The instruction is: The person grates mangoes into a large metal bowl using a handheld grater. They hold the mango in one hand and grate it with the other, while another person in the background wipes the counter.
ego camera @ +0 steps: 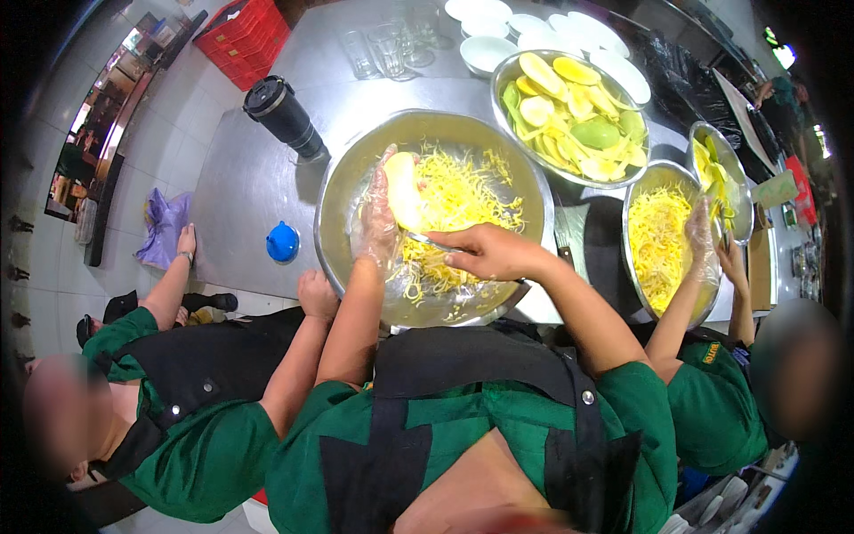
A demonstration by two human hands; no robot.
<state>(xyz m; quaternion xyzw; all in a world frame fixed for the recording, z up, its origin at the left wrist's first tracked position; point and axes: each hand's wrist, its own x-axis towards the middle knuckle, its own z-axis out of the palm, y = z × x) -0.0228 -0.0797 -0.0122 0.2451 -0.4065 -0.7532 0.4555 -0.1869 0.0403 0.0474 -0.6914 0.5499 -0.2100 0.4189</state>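
Observation:
My left hand [378, 217], in a clear plastic glove, holds a pale yellow piece of peeled fruit [403, 190], probably mango, upright over a large steel bowl [347, 143]. Bare, my right hand [490, 251] grips a metal hand tool [430, 241] whose end is at the lower part of the fruit; its exact kind cannot be told. Yellow shreds [460, 193] lie heaped in the bowl below both hands.
Another steel bowl [580, 175] holds peeled fruit pieces. A black tumbler [283, 117], a blue lid-like object [282, 242], glasses [390, 50] and white bowls [487, 53] stand around. Co-workers are close on both sides; the right one works over a bowl of shreds [660, 247]. A knife [564, 243] lies beside my bowl.

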